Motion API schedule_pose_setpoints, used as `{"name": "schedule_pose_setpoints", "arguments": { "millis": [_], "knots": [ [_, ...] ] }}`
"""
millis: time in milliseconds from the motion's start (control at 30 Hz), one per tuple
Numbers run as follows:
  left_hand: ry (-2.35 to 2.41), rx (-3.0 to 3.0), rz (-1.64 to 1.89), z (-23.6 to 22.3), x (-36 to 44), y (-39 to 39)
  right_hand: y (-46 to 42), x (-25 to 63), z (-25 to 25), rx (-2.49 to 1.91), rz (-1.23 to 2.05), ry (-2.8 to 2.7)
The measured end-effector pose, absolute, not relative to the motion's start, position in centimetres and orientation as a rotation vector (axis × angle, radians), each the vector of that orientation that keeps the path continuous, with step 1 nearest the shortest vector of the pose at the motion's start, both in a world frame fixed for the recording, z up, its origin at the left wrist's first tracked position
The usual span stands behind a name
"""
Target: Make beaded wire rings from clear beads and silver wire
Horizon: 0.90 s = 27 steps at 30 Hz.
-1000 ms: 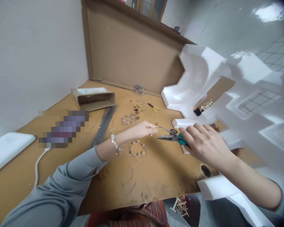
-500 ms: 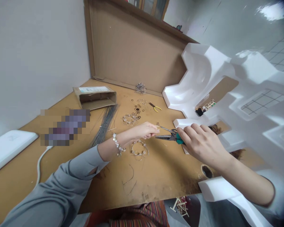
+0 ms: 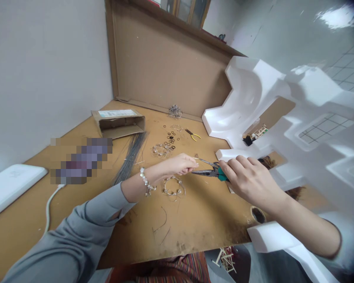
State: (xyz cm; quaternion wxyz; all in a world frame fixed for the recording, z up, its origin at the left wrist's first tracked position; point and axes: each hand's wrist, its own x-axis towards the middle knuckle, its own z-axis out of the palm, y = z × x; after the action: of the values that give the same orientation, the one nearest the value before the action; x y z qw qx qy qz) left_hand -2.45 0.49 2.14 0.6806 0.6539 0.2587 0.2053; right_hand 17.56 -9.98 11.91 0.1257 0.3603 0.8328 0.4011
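Observation:
My left hand [image 3: 184,164] is closed in a pinch over the table, and what its fingertips hold is too small to make out. My right hand [image 3: 246,179] grips needle-nose pliers [image 3: 208,173] with green handles. The jaws point left, close to my left fingertips. A second thin metal tool [image 3: 207,161] sticks out of the same hand above the pliers; its kind is unclear. Below my left hand lies a wire ring with clear beads [image 3: 173,186]. Another beaded wire cluster [image 3: 161,150] rests farther back, beside several small dark rings [image 3: 171,138].
A bundle of grey wires [image 3: 131,157] lies left of my forearm, before an open cardboard box [image 3: 122,125]. Yellow-handled pliers [image 3: 192,135] lie toward the back. White foam packing [image 3: 242,94] borders the right side. Loose wire pieces [image 3: 162,226] and a tape roll [image 3: 257,214] are nearer.
My right hand and the pliers have shifted very slightly left toward my left fingertips. My left hand stays almost where it was, still pinching.

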Motion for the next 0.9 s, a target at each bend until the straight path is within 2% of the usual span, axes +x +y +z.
{"name": "schedule_pose_setpoints", "arguments": {
  "millis": [467,600,700,800,900],
  "knots": [
    [0.562,1.469,0.443,1.9,-2.3,0.6,-10.0,17.5,11.8,1.053,1.179,2.444],
    [0.586,1.613,0.530,2.2,-2.1,0.2,-10.0,17.4,12.0,1.134,1.051,2.460],
    [0.625,1.885,0.749,2.6,-2.3,-0.4,-9.7,17.2,12.8,1.389,0.714,2.454],
    [0.613,2.292,1.011,3.0,-2.6,-1.0,-9.0,17.5,13.7,1.622,0.141,2.383],
    [0.487,2.695,1.046,3.0,-2.7,-1.3,-8.0,18.2,14.0,1.670,-0.439,2.269]
  ]
}}
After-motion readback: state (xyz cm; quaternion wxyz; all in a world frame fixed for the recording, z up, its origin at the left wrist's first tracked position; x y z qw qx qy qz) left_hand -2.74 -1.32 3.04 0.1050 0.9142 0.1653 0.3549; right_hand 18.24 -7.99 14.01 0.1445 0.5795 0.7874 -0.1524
